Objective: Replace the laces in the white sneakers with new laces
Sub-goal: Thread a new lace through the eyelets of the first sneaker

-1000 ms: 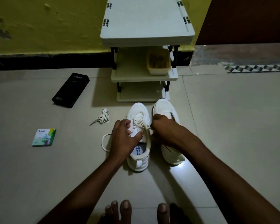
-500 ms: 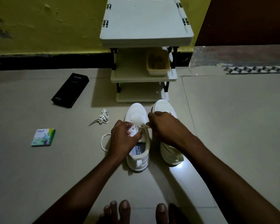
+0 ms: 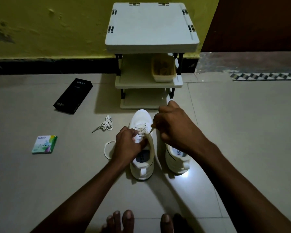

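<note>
**A:** What stood biggest?

**B:** The white shelf rack (image 3: 151,26) at the far wall. Near its foot, on the tiled floor (image 3: 242,132), two white sneakers sat side by side, toes pointing away. The left sneaker (image 3: 140,117) was under both hands. The right sneaker (image 3: 175,160) was just beside it, partly hidden by the right wrist.

**A:** And the hands?

**B:** Close together over the left sneaker. The left hand (image 3: 128,145) gripped it at the eyelet rows, fingers curled. The right hand (image 3: 175,130) pinched the lace (image 3: 141,129) and held one strand taut, up and to the right.

**A:** How would it handle?

**B:** By my judgement, the sneaker was light and soft-sided. It needed that bracing hand or it would slide on the smooth tile. The lace looked flat and limp, so it was best taken near its tip for threading. A slack loop (image 3: 106,149) of it lay on the floor to the left.

**A:** Containers?

**B:** A closed black box (image 3: 73,95) lay far left, contents unseen. A pale tub (image 3: 163,78) on the rack's middle shelf, right side, held something brownish, too dim to name. A small green packet (image 3: 44,144) lay nearer, on the left. A bundled lace (image 3: 106,126) lay between box and sneaker. Whether it was old or new, I couldn't tell.
</note>
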`<control>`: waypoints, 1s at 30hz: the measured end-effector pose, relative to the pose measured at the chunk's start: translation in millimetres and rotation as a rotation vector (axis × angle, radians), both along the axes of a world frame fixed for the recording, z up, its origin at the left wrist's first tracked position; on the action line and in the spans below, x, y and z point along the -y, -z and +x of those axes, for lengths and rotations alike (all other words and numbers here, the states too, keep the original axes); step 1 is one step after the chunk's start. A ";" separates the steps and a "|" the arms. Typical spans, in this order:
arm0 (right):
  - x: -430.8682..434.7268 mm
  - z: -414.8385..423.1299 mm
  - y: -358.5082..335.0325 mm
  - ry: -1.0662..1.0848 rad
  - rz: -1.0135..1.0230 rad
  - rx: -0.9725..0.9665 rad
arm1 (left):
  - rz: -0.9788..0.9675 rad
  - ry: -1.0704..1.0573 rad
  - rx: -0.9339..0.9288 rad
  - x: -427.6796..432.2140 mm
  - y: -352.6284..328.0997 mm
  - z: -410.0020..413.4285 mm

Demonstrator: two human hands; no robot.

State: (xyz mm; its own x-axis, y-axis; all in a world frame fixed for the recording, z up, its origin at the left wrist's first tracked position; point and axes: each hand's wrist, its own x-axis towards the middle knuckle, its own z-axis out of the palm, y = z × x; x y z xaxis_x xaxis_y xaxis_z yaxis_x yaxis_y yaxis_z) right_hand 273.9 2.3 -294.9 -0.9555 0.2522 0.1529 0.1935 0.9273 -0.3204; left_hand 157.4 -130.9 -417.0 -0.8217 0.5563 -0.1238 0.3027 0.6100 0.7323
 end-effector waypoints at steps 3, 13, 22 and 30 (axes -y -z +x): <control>-3.9 1.4 1.2 0.063 0.046 -0.025 | 0.003 -0.016 -0.011 -0.3 -7.3 -4.1; -13.9 3.5 9.4 0.193 -0.077 -0.161 | 0.489 0.139 0.189 -23.4 -53.1 -5.0; -23.5 7.3 27.3 0.169 -0.208 0.112 | 0.676 -0.261 0.705 -23.8 -63.3 -26.9; -23.9 5.2 42.8 0.213 -0.123 0.183 | 0.474 -0.166 0.482 -8.9 -44.7 -25.4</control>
State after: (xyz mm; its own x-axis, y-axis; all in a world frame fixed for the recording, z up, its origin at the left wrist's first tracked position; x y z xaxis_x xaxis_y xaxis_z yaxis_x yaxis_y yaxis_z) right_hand 279.1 26.2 -337.8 -0.8878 0.4561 -0.0610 0.4445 0.8158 -0.3699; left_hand 132.0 -122.0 -372.2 -0.8149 0.5122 -0.2713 -0.1932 0.2011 0.9603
